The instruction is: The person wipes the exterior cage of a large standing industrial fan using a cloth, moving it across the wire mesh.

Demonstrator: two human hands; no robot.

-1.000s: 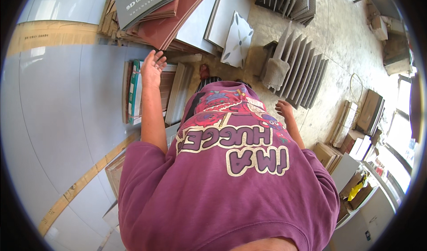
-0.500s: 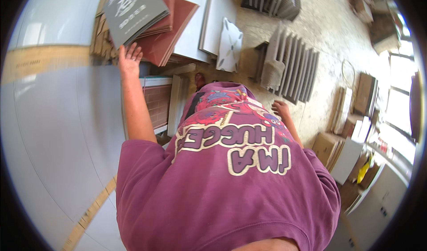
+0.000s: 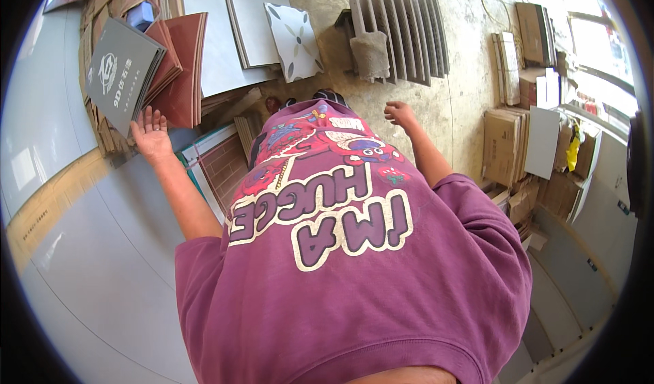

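Note:
My left hand [image 3: 151, 135] is open, palm up with its fingers spread, at the lower corner of a stack of grey sample folders [image 3: 126, 71] with white printing. Whether the fingertips touch the stack is hard to tell. Beside and partly under the grey stack lie reddish-brown boards [image 3: 184, 71], fanned out at angles. My right hand [image 3: 400, 114] hangs in the air at my right side, fingers loosely bent with small gaps, holding nothing. A white tile [image 3: 293, 41] with a grey petal pattern leans ahead of me.
Upright grey slabs [image 3: 415, 37] stand in a rack on the floor ahead. Cardboard boxes [image 3: 504, 146] and panels line the right side. Large glossy grey panels [image 3: 102, 248] fill the left. A brick-patterned sample [image 3: 221, 163] stands low beside my left forearm.
The view has turned, so the surroundings shift left and the rack moves up the picture. My left hand stays by the grey folders, open. My right hand has risen away from my shirt.

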